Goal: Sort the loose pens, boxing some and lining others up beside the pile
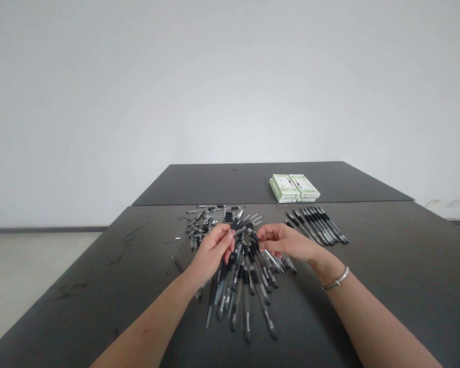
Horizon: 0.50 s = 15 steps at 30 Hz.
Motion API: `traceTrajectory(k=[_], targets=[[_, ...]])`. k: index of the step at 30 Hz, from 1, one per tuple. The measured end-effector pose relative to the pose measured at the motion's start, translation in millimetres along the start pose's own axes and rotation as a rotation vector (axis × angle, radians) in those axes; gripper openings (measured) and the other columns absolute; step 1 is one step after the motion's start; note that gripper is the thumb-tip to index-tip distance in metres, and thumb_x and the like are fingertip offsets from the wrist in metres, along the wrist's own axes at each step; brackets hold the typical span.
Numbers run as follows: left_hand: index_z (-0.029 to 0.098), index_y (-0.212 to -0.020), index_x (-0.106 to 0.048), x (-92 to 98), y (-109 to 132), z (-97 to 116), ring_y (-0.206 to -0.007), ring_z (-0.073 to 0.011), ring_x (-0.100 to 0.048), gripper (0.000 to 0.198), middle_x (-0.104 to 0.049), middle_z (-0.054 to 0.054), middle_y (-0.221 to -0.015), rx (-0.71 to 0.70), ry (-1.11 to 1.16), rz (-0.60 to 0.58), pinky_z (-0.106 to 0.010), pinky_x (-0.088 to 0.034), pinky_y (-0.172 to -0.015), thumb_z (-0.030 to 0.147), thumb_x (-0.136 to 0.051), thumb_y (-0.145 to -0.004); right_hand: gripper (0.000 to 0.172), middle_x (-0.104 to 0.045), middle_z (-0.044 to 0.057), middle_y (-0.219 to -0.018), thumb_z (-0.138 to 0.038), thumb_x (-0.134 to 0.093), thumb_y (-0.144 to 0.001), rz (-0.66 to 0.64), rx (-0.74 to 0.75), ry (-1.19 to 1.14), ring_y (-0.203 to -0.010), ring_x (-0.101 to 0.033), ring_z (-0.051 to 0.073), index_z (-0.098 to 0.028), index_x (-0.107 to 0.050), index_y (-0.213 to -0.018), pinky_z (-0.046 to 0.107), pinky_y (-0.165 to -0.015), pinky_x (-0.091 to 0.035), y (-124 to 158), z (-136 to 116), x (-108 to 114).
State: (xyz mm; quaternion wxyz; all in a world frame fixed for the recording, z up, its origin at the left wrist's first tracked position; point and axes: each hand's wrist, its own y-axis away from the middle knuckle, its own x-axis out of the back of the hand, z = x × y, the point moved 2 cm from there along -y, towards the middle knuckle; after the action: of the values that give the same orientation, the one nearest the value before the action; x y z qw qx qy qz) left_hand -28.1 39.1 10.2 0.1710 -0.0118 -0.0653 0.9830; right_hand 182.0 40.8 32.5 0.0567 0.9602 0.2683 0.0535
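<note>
Above a pile of gel pens and pen parts [246,296], both hands are close together. My left hand [214,246] is closed in a pinch, its fingertips on a small clear-and-grey pen part whose exact kind is blurred. To the right, my right hand [285,241] pinches a short black pen part [254,235] between thumb and fingers. Clear barrels with black grips fan out below the hands toward the table's near side. Loose caps and short barrel pieces [199,225] lie beyond and left of my left hand.
A row of black-and-clear pens [317,225] lies side by side at the right. Stacked green-and-white boxes [294,188] stand on the far black table [214,184]. A small bit [178,238] lies left of the pile. A pale wall rises behind.
</note>
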Motion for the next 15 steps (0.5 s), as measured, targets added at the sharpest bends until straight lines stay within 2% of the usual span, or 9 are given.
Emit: traceTrajectory(k=[2, 6, 8, 11, 15], targets=[[0.019, -0.091, -0.05, -2.1, 0, 2, -0.044, -0.0053, -0.045, 0.026, -0.055, 0.005, -0.067, 0.007, 0.087, -0.021, -0.018, -0.036, -0.044, 0.043, -0.06, -0.087, 0.026, -0.06, -0.004, -0.069, -0.031, -0.075, -0.073, -0.043, 0.066, -0.044, -0.045, -0.042, 0.003, -0.014, -0.061, -0.087, 0.015, -0.04, -0.034, 0, -2, -7], [0.018, -0.096, -0.056, -3.7, 0, 3, -0.039, -0.0018, -0.028, 0.032, -0.043, 0.01, -0.06, 0.069, 0.226, 0.015, -0.014, -0.019, -0.037, 0.041, -0.07, -0.079, 0.028, -0.056, -0.007, -0.064, -0.035, -0.075, -0.075, -0.083, 0.107, -0.084, -0.042, -0.037, 0.002, -0.015, -0.059, -0.088, 0.015, -0.039, -0.03, -2, -1, -19], [0.016, -0.102, -0.062, -3.7, 1, 2, -0.039, -0.0017, -0.026, 0.039, -0.04, 0.01, -0.057, 0.099, 0.232, 0.048, -0.015, -0.016, -0.038, 0.044, -0.072, -0.077, 0.031, -0.056, -0.007, -0.064, -0.037, -0.075, -0.075, -0.085, 0.098, -0.088, -0.042, -0.037, 0.002, -0.015, -0.059, -0.088, 0.015, -0.038, -0.029, -4, 2, -23], [0.012, -0.097, -0.07, -3.6, 0, 0, -0.044, -0.0049, -0.04, 0.042, -0.051, 0.005, -0.058, 0.099, 0.136, 0.107, -0.017, -0.026, -0.042, 0.047, -0.073, -0.074, 0.032, -0.056, -0.007, -0.063, -0.038, -0.075, -0.074, -0.062, 0.074, -0.078, -0.042, -0.037, 0.002, -0.015, -0.058, -0.087, 0.015, -0.038, -0.03, -7, 7, -29], [0.013, -0.088, -0.074, -3.4, -2, 1, -0.052, -0.0104, -0.052, 0.033, -0.064, -0.001, -0.064, 0.047, -0.037, 0.155, -0.021, -0.037, -0.049, 0.042, -0.072, -0.075, 0.028, -0.053, -0.008, -0.059, -0.034, -0.074, -0.073, -0.012, 0.041, -0.053, -0.041, -0.038, 0.003, -0.016, -0.056, -0.085, 0.015, -0.037, -0.031, -10, 10, -33]])
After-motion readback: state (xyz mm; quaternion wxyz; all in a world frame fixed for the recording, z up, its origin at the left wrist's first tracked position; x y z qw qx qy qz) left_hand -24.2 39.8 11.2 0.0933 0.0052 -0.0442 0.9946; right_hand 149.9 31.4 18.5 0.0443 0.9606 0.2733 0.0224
